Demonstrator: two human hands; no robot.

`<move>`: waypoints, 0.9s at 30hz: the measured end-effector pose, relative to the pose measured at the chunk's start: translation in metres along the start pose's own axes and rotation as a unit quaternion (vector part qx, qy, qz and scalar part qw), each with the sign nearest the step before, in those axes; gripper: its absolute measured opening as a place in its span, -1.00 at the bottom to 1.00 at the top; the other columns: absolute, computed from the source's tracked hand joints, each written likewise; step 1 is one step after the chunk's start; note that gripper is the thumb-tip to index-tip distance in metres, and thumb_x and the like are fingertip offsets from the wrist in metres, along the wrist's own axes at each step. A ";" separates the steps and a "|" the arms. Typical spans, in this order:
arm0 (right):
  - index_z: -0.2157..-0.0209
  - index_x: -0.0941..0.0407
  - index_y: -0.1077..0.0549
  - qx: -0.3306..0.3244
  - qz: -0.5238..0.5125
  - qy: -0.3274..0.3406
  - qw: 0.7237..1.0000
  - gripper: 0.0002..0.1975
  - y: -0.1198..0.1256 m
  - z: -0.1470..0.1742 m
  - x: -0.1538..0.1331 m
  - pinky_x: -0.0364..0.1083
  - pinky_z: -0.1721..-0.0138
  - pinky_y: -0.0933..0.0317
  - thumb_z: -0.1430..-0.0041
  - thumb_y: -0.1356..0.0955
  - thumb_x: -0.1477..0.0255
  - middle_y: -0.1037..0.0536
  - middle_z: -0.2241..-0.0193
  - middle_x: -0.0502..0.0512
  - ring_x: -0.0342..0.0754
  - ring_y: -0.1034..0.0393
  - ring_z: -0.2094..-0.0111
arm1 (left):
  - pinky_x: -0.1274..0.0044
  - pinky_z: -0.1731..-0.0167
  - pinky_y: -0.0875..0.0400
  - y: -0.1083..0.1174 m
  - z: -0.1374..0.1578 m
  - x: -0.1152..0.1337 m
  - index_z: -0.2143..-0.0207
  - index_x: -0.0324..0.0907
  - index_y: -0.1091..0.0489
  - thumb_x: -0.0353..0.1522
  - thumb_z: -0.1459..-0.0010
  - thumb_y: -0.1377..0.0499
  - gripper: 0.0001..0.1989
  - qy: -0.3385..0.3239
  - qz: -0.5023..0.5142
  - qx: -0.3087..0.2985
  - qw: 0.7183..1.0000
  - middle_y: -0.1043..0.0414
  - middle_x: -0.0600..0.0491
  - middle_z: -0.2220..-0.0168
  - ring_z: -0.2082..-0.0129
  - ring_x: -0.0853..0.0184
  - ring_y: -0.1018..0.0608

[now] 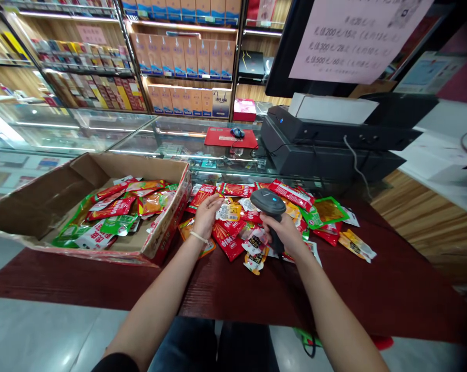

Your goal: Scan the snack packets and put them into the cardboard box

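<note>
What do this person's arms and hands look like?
The left hand is ungloved, with a thin, pale band around the wrist; a black sleeve shows farther up that arm. The right hand is ungloved too, and no band or sleeve shows on its forearm.

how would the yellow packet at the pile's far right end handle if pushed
The yellow packet would probably slide rather than roll, since it lies flat. It looks shiny and creased, so it may flex and feel slippery.

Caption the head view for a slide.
Right hand grips a handheld scanner; left hand holds a yellow-and-white packet among scattered packets, beside an open cardboard box.
</note>
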State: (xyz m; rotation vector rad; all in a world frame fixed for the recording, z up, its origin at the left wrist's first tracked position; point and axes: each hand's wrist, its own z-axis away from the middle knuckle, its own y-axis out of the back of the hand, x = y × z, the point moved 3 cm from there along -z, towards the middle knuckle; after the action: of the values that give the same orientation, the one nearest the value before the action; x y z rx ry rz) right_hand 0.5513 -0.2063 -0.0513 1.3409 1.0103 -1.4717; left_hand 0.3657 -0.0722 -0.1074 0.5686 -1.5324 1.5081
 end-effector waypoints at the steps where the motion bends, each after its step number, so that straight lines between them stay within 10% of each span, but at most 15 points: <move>1: 0.51 0.10 -0.35 0.000 0.000 0.003 1.000 -0.66 0.000 0.000 0.000 -0.17 0.72 -0.15 -0.03 -0.48 0.18 -0.33 0.69 -0.13 -0.19 -0.20 0.76 | 0.34 -0.07 -0.41 -0.001 0.000 0.001 0.08 -0.25 -0.46 -0.41 0.08 -0.42 -0.54 0.001 -0.040 -0.022 0.999 -0.60 -0.11 0.17 0.09 0.22 -0.61; 8: 0.46 0.10 -0.36 -0.007 -0.019 0.008 1.000 -0.69 0.000 0.000 -0.001 -0.19 0.73 -0.11 -0.05 -0.48 0.20 -0.32 0.69 -0.15 -0.21 -0.17 0.76 | 0.41 0.11 -0.46 -0.011 0.014 0.005 -0.05 -0.19 -0.47 -0.52 0.12 -0.34 -0.40 -0.061 -0.426 -0.154 0.889 -0.56 -0.11 0.04 0.19 0.24 -0.58; 13: 0.47 0.11 -0.37 -0.005 -0.015 0.012 1.000 -0.69 0.001 0.001 -0.003 -0.18 0.74 -0.09 -0.06 -0.47 0.21 -0.32 0.69 -0.14 -0.21 -0.17 0.77 | 0.51 0.34 -0.37 -0.011 0.020 0.009 -0.02 -0.21 -0.50 -0.46 0.01 -0.25 -0.53 -0.093 -0.548 -0.183 0.811 -0.56 0.04 0.37 0.41 0.32 -0.51; 16: 0.43 0.10 -0.37 -0.001 -0.027 0.015 1.000 -0.70 0.001 0.001 -0.003 -0.18 0.73 -0.10 -0.04 -0.49 0.21 -0.32 0.69 -0.15 -0.20 -0.17 0.76 | 0.55 0.42 -0.31 -0.011 0.017 0.013 0.31 -0.20 -0.54 -0.33 -0.03 -0.26 -0.83 -0.101 -0.490 -0.196 0.843 -0.46 0.11 0.50 0.47 0.35 -0.45; 21: 0.50 0.10 -0.33 0.010 -0.018 0.021 1.000 -0.64 0.002 0.001 -0.003 -0.18 0.73 -0.09 -0.02 -0.50 0.17 -0.33 0.68 -0.13 -0.21 -0.19 0.76 | 0.56 0.42 -0.39 -0.007 0.009 0.022 0.38 -0.19 -0.39 -0.15 0.05 -0.35 -0.67 -0.058 -0.220 -0.058 0.972 -0.46 0.12 0.46 0.47 0.38 -0.49; 27: 0.50 0.06 -0.30 -0.027 0.037 0.010 0.999 -0.62 -0.003 0.006 -0.004 -0.16 0.69 -0.16 -0.04 -0.49 0.13 -0.33 0.72 -0.12 -0.17 -0.20 0.74 | 0.52 0.44 -0.50 -0.001 0.008 0.024 0.33 -0.20 -0.37 -0.20 0.13 -0.41 -0.61 -0.015 -0.081 0.016 0.996 -0.49 0.11 0.46 0.49 0.37 -0.54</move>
State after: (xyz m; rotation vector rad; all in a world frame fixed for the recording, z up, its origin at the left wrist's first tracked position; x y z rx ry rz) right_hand 0.5469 -0.2111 -0.0465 1.3442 0.9951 -1.3689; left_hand 0.3520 -0.0739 -0.0855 0.7204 -1.4500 1.4076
